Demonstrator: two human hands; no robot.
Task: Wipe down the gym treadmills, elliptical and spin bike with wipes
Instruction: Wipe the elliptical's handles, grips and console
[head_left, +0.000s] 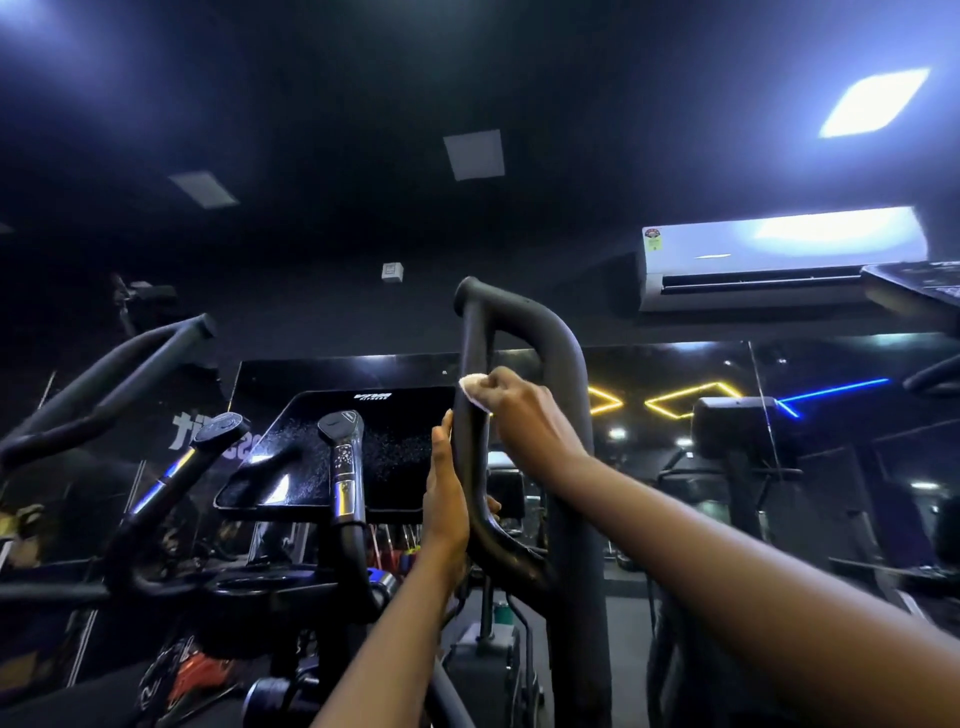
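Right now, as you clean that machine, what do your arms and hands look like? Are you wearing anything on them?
Both arms are bare as far as the picture shows: no sleeves on the left forearm or right forearm. The left hand and right hand have no gloves, and I can see no watch, band or ring, though the light is dim.

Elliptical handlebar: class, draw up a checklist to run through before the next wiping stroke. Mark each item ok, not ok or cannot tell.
1. Wipe pinched in the right hand: ok.
2. Wipe touching the handlebar: ok.
3. Left hand steadying the handlebar lower down: ok.
4. Handlebar's top bend already wiped: cannot tell.
5. Wipe damp enough: cannot tell.
6. Console free of specks: not ok, pale specks show across it.
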